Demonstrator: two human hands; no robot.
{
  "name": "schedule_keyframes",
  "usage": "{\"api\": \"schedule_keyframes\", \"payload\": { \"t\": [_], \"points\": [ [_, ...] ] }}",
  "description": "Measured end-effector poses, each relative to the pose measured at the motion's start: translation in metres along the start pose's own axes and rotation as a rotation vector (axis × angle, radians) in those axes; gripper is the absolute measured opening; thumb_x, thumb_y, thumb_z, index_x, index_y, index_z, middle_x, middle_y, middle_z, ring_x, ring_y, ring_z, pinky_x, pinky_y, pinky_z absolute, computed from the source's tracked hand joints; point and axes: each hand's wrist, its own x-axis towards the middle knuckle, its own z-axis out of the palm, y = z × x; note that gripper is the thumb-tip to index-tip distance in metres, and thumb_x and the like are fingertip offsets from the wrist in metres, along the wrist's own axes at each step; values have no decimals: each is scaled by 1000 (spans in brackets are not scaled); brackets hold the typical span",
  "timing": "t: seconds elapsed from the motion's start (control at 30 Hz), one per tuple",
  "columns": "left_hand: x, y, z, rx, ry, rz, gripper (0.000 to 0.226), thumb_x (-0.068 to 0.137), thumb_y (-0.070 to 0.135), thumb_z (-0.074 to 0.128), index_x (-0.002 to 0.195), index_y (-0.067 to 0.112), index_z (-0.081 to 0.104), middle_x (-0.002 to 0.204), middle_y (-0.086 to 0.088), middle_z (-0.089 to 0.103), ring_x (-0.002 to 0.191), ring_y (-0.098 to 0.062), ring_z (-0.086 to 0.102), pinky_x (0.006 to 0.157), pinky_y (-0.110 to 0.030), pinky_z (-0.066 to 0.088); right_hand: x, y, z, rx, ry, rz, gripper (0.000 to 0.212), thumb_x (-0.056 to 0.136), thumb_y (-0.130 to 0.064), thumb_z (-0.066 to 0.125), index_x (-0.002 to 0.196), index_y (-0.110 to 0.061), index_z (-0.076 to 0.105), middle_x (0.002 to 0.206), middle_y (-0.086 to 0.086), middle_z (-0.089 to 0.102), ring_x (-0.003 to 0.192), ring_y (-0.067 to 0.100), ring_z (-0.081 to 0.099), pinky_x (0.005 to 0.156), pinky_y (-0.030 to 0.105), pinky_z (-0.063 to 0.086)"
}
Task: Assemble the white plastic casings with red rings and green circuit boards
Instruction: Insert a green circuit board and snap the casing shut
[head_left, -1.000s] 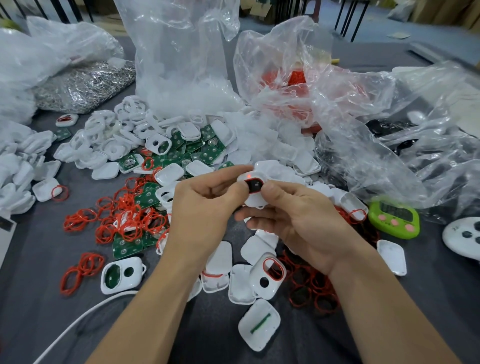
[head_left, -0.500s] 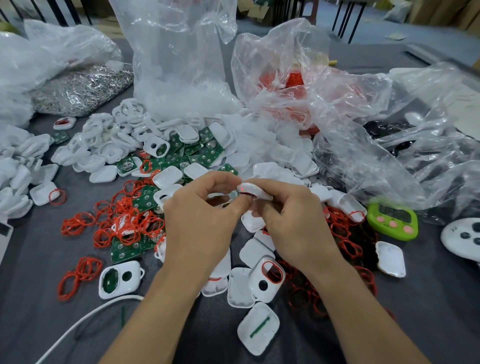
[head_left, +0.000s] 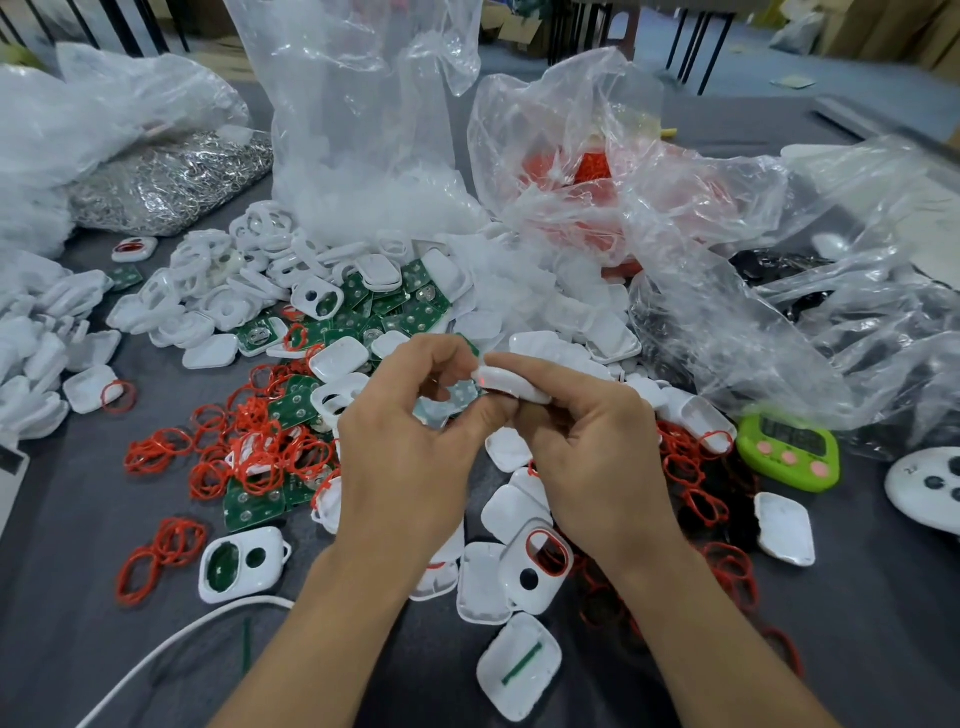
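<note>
My right hand (head_left: 587, 457) pinches a white plastic casing (head_left: 511, 383) edge-on above the table, a sliver of red showing at its left end. My left hand (head_left: 410, 447) is curled close beside it, thumb against the casing's underside and fingertips bent above. Loose red rings (head_left: 249, 452) and green circuit boards (head_left: 384, 306) lie scattered to the left and behind. A casing with a red ring (head_left: 537, 566) and one with a green board (head_left: 241, 564) lie near my forearms.
Heaps of white casings (head_left: 208, 291) cover the grey table (head_left: 78, 649). Clear plastic bags (head_left: 675, 208) stand behind and at right. A green timer (head_left: 787, 452) and a white remote (head_left: 927, 488) sit at right. A white cable (head_left: 156, 654) crosses bottom left.
The casing has turned from face-up, showing its dark hole, to edge-on between my hands. Both hands have stayed together above the pile.
</note>
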Motion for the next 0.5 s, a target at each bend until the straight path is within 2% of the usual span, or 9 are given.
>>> {"api": "schedule_keyframes", "payload": {
  "t": [0.07, 0.17, 0.3, 0.5],
  "points": [
    [0, -1, 1, 14, -5, -1, 32, 77, 20, 89, 87, 32, 61, 82, 15, 61, 81, -7, 57, 71, -15, 43, 0, 1, 1, -14, 21, -1, 40, 91, -6, 64, 118, -33, 76, 95, -19, 76, 81, 9, 71, 67, 20, 55],
    [0, -3, 1, 24, -23, -14, 31, 79, 22, 86, 86, 34, 58, 80, 18, 58, 80, -5, 56, 70, -14, 41, -1, 3, 2, -22, 21, 10, 36, 93, -6, 65, 116, -31, 77, 95, -17, 77, 86, 10, 73, 74, 26, 59],
    [1, -9, 2, -13, -74, -72, 25, 77, 27, 82, 81, 30, 57, 76, 14, 58, 74, -11, 55, 67, -20, 43, 1, 5, 2, -4, -35, 65, 32, 94, -8, 64, 115, -28, 78, 97, -10, 78, 92, 14, 74, 83, 40, 61],
    [9, -16, -2, -93, -179, -215, 28, 80, 15, 85, 73, 24, 59, 65, 13, 54, 60, -6, 47, 57, -15, 38, 0, 5, 4, -55, -67, 83, 38, 89, -8, 62, 115, -33, 73, 94, -11, 77, 90, 16, 75, 83, 44, 62]
  ]
}}
